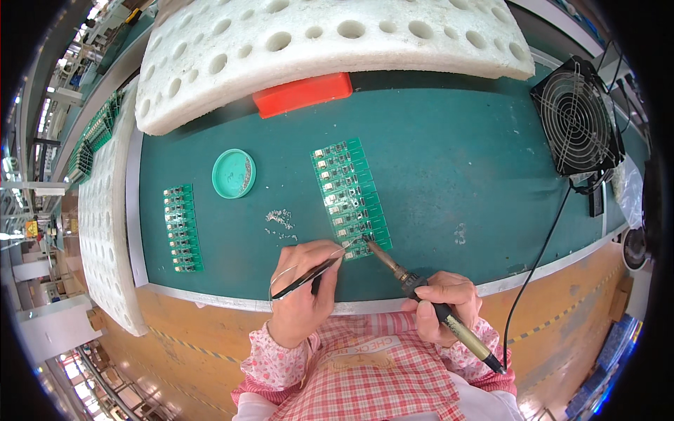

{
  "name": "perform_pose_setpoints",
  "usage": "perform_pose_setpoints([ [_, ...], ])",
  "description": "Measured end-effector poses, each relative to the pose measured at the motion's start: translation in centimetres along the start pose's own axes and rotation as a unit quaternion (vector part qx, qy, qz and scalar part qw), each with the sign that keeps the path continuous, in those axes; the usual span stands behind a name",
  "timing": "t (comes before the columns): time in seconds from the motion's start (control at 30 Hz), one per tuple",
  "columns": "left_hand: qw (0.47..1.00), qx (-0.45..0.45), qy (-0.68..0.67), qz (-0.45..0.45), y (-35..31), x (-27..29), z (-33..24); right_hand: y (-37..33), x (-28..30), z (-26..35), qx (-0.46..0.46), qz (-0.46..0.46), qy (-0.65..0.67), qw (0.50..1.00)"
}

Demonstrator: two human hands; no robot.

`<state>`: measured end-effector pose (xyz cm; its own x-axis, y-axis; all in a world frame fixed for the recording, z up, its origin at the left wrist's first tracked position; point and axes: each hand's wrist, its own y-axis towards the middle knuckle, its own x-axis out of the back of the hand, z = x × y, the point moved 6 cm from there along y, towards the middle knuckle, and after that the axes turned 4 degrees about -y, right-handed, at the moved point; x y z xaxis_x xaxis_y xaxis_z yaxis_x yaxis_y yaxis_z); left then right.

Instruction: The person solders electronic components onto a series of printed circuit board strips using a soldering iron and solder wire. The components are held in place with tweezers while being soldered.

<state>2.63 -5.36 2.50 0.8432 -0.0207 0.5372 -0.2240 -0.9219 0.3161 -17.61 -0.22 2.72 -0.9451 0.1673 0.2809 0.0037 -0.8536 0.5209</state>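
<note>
My right hand [449, 303] grips a soldering iron [460, 330], its metal tip resting at the lower end of a green circuit board panel [349, 196]. The panel is a column of joined small boards with pale and dark components. Closed around black tweezers [303, 279], my left hand [305, 291] is just left of the panel's near end. A thin pale wire loops beside that hand. The tweezers' points come close to the iron's tip; whether they hold a part is too small to tell.
Loose tiny parts [280, 219] lie left of the panel, near a round green dish [234, 174]. Further left is a second board panel [182, 228]. White foam with holes [337, 52] spans the back, a red box [302, 97] below it. A black fan [579, 116] stands at right.
</note>
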Motion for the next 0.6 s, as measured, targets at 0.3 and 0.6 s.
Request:
perform_pose_setpoints([
  [0.3,0.999,-0.013,0.031,0.004,0.07,-0.21,-0.17,0.20,-0.03,0.15,0.009,-0.006,-0.003,1.000],
  [0.6,0.999,-0.005,0.040,0.015,0.15,-0.30,-0.22,-0.05,-0.01,0.00,-0.005,-0.013,0.006,1.000],
])
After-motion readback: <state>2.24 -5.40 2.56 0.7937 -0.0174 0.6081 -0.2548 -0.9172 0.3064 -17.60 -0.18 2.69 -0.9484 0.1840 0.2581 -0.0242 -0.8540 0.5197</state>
